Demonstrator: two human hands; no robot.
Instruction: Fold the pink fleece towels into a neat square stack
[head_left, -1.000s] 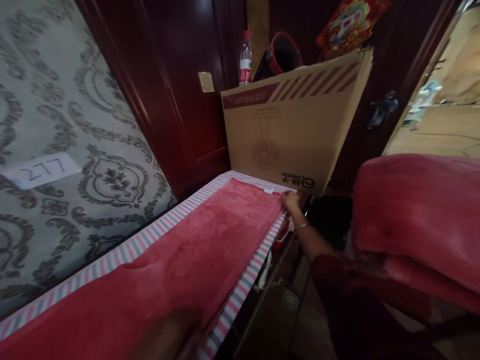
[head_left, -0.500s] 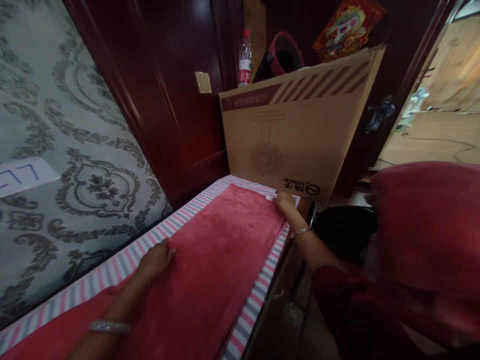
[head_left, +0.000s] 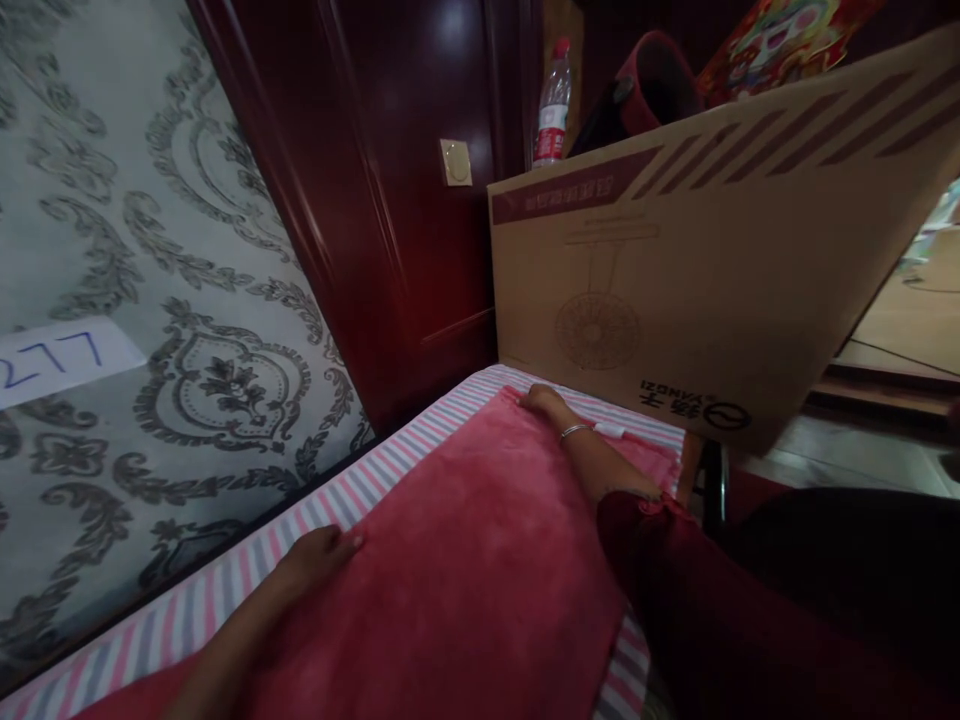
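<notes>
A pink plush cloth (head_left: pixel 450 540) lies spread lengthwise over a striped sheet (head_left: pixel 409 447). My right hand (head_left: pixel 546 405) reaches across to its far left corner, with fingers closed on the edge there. At the near left, my left hand (head_left: pixel 319 558) is bent over the long edge of the same cloth, thumb on top; its other fingertips are partly hidden. A small white tag (head_left: pixel 610 430) shows at the cloth's far edge, beyond my right forearm.
Behind the sheet's far end stands a large cardboard box (head_left: pixel 705 290). A red-capped bottle (head_left: pixel 553 110) stands behind the box. Patterned wallpaper (head_left: pixel 232 380) with a numbered paper (head_left: pixel 67 360) borders the left side, beside a dark red wood panel (head_left: pixel 405 240).
My right hand has moved left along the cloth's far edge, from the right corner to the left one. My left hand stays at the long edge. The view has shifted nearer the box.
</notes>
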